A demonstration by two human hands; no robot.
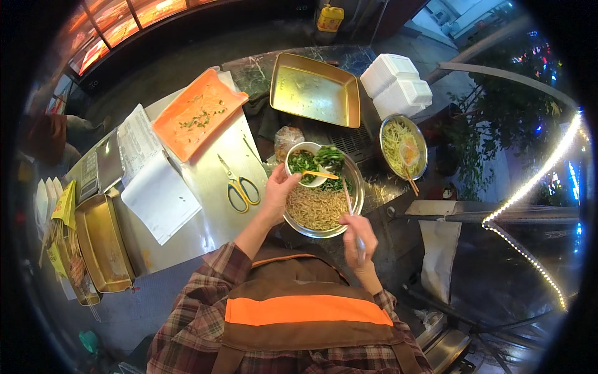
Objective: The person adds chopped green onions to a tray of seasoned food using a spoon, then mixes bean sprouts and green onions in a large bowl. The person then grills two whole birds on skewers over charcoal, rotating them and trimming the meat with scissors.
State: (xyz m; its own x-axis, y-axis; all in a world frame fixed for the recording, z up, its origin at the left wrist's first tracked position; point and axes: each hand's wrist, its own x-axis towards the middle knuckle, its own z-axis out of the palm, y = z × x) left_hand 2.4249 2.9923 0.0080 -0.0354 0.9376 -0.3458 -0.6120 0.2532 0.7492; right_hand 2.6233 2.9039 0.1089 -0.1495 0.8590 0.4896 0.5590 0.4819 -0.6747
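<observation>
My left hand (280, 189) grips a white bowl (290, 153) of chopped green herbs, tilted over a large steel bowl (359, 187). An orange spoon handle (322, 175) sticks out of the white bowl, by my left thumb. In the steel bowl lie brown strips of food (315, 208), with chopped greens (338, 183) along the far side. My right hand (359, 238) holds a pale, slender utensil (346, 191) whose far end reaches into the steel bowl near the greens. A clump of greens (330, 158) shows at the white bowl's right rim; whether the utensil touches it, I cannot tell.
Blue-and-yellow scissors (243, 192), paper sheets (161, 201) and an orange tray (201, 117) lie at left. A metal pan (315, 91) and foam boxes (397, 84) stand beyond the steel bowl. To its right is a bowl of shredded vegetables (404, 147) with chopsticks. A person (51, 135) is at far left.
</observation>
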